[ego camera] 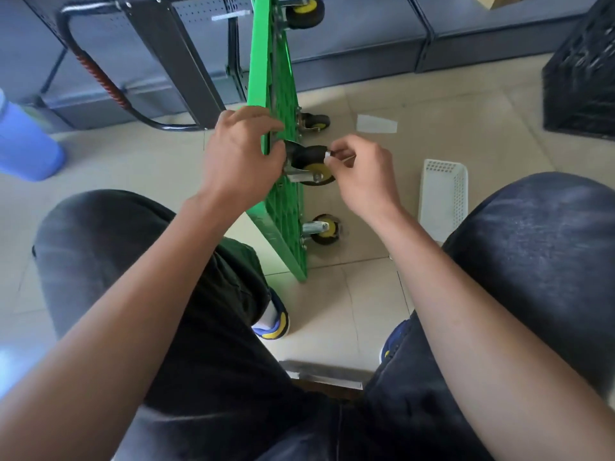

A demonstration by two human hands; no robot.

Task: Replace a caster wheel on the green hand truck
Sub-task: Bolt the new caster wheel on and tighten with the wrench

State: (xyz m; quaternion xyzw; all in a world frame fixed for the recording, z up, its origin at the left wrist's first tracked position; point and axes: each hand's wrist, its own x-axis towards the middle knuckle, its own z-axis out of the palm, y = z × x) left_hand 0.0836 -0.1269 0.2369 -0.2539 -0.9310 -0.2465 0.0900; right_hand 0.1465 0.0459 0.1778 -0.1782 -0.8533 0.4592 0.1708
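Beside the upended green hand truck [278,94], the left hand [239,158] grips the caster wheel [311,164] at its mount, while the right hand [362,174] pinches a small metal tool [336,156] just right of it, axis sideways.

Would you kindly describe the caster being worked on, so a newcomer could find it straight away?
Find the green hand truck standing on edge on the tiled floor. Four casters stick out of its right face. The caster in question is the third from the far end, the only one between the left hand and right hand.
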